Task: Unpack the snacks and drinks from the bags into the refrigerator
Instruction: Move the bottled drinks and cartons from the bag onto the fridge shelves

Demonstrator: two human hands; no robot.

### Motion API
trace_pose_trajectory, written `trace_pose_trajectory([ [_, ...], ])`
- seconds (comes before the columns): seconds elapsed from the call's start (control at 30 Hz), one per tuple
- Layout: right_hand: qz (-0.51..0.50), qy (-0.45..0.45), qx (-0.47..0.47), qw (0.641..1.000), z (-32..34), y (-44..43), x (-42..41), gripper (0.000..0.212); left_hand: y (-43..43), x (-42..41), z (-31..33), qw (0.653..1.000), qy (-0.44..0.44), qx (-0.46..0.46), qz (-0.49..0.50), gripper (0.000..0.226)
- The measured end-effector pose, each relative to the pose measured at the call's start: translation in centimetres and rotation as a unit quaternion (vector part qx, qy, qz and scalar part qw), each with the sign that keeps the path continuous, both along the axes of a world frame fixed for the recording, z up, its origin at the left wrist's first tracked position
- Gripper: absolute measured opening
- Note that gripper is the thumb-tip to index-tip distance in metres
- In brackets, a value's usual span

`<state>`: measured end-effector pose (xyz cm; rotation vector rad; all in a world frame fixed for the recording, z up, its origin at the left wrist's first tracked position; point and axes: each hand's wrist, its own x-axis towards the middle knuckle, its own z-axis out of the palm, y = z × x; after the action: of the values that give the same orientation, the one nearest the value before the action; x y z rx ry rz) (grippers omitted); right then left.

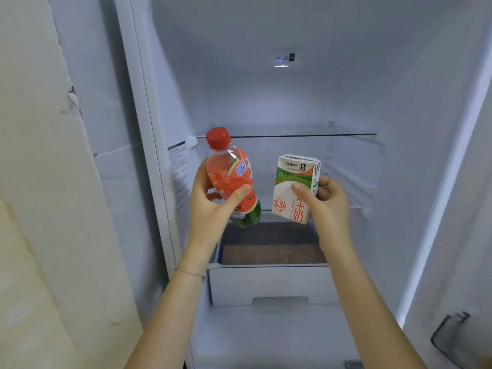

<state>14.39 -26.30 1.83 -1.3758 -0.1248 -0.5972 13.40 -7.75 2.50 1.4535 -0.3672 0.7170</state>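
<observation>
My left hand (pixel 213 206) grips a watermelon drink bottle (pixel 231 177) with a red cap, held almost upright in front of the open refrigerator (pixel 266 89). My right hand (pixel 327 206) holds a white and green milk carton (pixel 294 189), thumb on its front face. Both items hover at the height of the lower glass shelf (pixel 354 206), side by side and apart. No bags are in view.
An upper glass shelf (pixel 287 135) spans the fridge interior with nothing on it. Below my hands sits a white drawer (pixel 271 283) with a dark inside. A cream wall panel (pixel 40 209) is at left; a door bin (pixel 450 339) shows at lower right.
</observation>
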Motion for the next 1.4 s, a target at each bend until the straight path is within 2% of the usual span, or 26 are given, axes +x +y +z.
trace_pose_trajectory([
  [0.13, -0.027, 0.006, -0.004, 1.000, 0.0, 0.8, 1.8, 0.033, 0.5, 3.0, -0.7, 0.999, -0.003, 0.042, 0.006, 0.082],
  [0.33, -0.012, 0.003, -0.028, 1.000, -0.4, 1.5, 3.7, 0.030, 1.0, 5.5, -1.1, 0.994, -0.013, 0.104, 0.010, 0.069],
  [0.97, -0.002, 0.040, 0.002, 0.999, -2.4, 0.8, 7.8, 0.027, 0.6, 12.4, -3.3, 0.981, -0.045, 0.190, 0.024, 0.077],
  [1.13, -0.003, 0.052, 0.020, 0.998, -3.2, 0.2, 8.1, 0.027, 0.1, 13.6, -4.2, 0.979, -0.019, 0.194, 0.060, 0.075],
  [1.4, 0.000, 0.056, 0.035, 0.998, -4.2, -0.2, 8.2, 0.026, -0.5, 14.4, -6.5, 0.932, -0.011, 0.343, 0.113, 0.077],
])
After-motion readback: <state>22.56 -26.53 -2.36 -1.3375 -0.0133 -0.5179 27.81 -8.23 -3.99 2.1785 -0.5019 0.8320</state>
